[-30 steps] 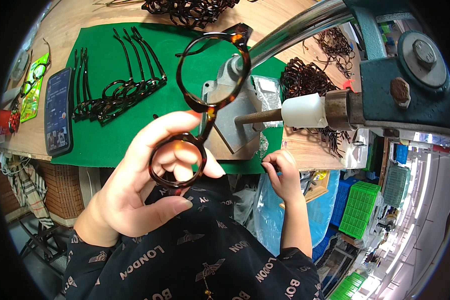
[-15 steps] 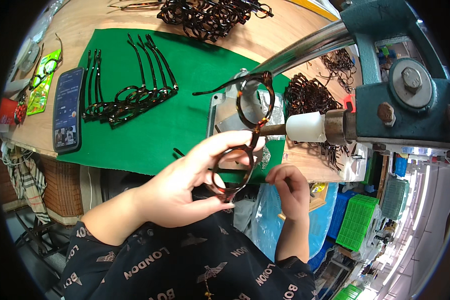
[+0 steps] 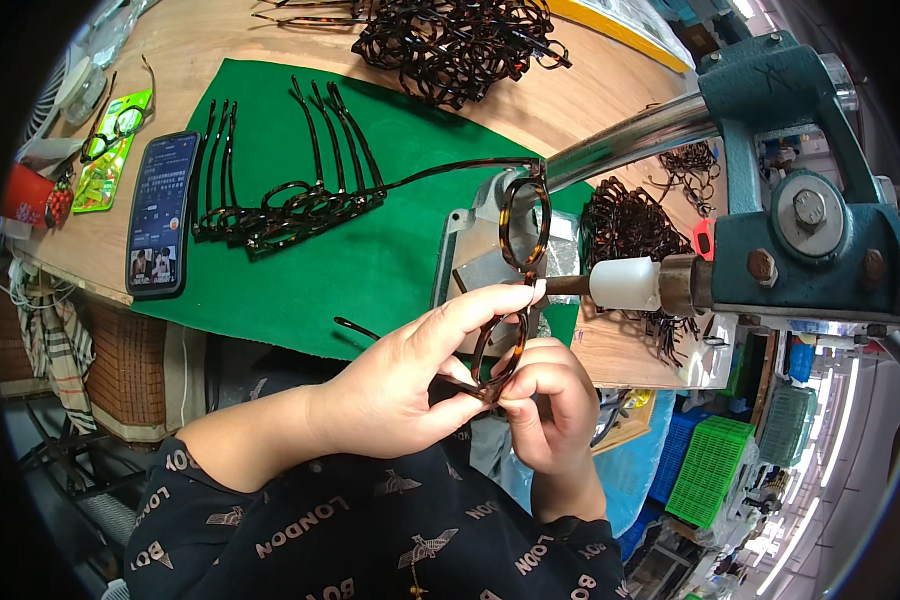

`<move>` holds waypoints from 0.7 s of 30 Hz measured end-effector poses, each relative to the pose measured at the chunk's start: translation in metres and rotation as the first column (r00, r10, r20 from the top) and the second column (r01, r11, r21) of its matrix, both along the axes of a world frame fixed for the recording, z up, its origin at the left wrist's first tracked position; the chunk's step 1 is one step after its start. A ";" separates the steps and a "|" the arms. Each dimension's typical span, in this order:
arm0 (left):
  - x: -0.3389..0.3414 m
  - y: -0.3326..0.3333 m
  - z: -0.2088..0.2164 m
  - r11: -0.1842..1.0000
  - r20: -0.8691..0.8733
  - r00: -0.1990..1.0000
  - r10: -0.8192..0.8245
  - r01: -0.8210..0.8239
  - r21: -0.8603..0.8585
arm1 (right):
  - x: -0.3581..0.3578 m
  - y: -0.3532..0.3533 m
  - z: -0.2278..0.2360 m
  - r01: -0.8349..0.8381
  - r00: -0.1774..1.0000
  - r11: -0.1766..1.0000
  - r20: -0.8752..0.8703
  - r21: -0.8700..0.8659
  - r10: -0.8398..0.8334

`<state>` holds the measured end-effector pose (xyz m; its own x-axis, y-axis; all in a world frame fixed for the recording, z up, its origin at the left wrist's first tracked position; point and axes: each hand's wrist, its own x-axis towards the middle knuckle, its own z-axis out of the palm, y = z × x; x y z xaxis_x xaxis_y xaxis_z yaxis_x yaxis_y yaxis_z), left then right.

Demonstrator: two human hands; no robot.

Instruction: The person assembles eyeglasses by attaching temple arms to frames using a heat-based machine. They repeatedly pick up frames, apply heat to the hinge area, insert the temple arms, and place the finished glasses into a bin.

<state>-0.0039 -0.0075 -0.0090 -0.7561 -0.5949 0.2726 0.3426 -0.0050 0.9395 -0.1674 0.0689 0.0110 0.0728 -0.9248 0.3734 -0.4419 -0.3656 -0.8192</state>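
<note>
A tortoiseshell eyeglass frame is held upright on its side, one rim above the other, with a temple stretching left from its top. My left hand grips it by the bridge and the lower rim. At the lower rim's corner, my right hand pinches the frame between thumb and fingers. The bridge is beside the tip of a thin metal rod, which comes out of a white plastic sleeve on the green press machine. Whether rod and bridge touch, I cannot tell.
Several glasses frames lie in a row on the green mat. A phone rests at the left. Heaps of frames sit at the back and right. Green crates stand at the lower right.
My right hand has come up and left to take hold of the frame's lower corner. The frame has turned slightly, its top temple swinging outward. The view has shifted a little.
</note>
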 end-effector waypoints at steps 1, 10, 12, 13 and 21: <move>0.000 0.000 0.001 1.000 0.017 1.000 0.006 -0.006 0.001 | 0.000 0.000 0.001 0.004 1.000 1.000 -0.023 -0.003 -0.004; 0.000 -0.001 0.001 0.999 0.095 0.995 0.023 -0.026 0.031 | -0.001 -0.005 0.002 0.032 0.995 0.999 -0.095 -0.038 -0.036; -0.001 -0.001 0.000 0.998 0.072 0.997 -0.002 -0.003 0.066 | -0.002 -0.004 0.002 0.028 0.998 0.999 -0.052 -0.020 -0.029; -0.001 -0.001 0.000 0.997 0.061 0.998 -0.014 0.009 0.083 | -0.003 -0.004 0.001 0.036 0.999 0.999 -0.011 0.001 -0.036; -0.005 -0.001 -0.001 0.986 -0.016 0.999 -0.049 0.050 0.161 | -0.007 -0.004 0.000 0.006 0.995 0.999 0.101 0.032 -0.009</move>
